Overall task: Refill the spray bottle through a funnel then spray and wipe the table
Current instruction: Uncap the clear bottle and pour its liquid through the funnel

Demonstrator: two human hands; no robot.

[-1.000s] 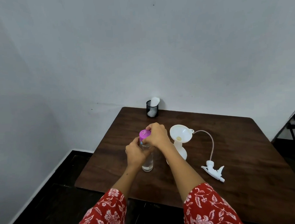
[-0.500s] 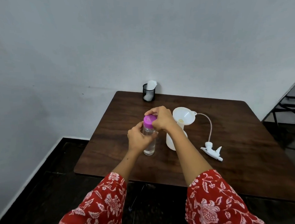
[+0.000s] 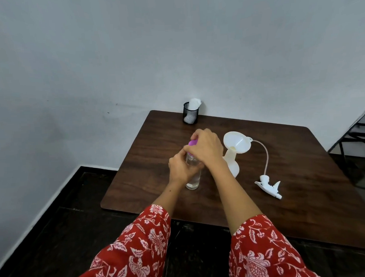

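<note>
Against a bare grey wall stood the dark wooden table [image 3: 304, 175]. On it the left hand [image 3: 180, 170] gripped a clear water bottle [image 3: 193, 175] while the right hand [image 3: 207, 146] curled over its purple cap [image 3: 192, 142]. Just beside stood the white spray bottle [image 3: 232, 163] with the funnel [image 3: 237, 143] in its neck, the sprayer head [image 3: 268, 187] lying apart. A jerk at the cap could likely slosh water or knock the top-heavy funnel over.

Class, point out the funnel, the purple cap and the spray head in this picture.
funnel [image 3: 236, 143], head view, on the inside of its bowl.
purple cap [image 3: 192, 142], head view, on its visible top edge.
spray head [image 3: 268, 186], head view, on its body.
</note>
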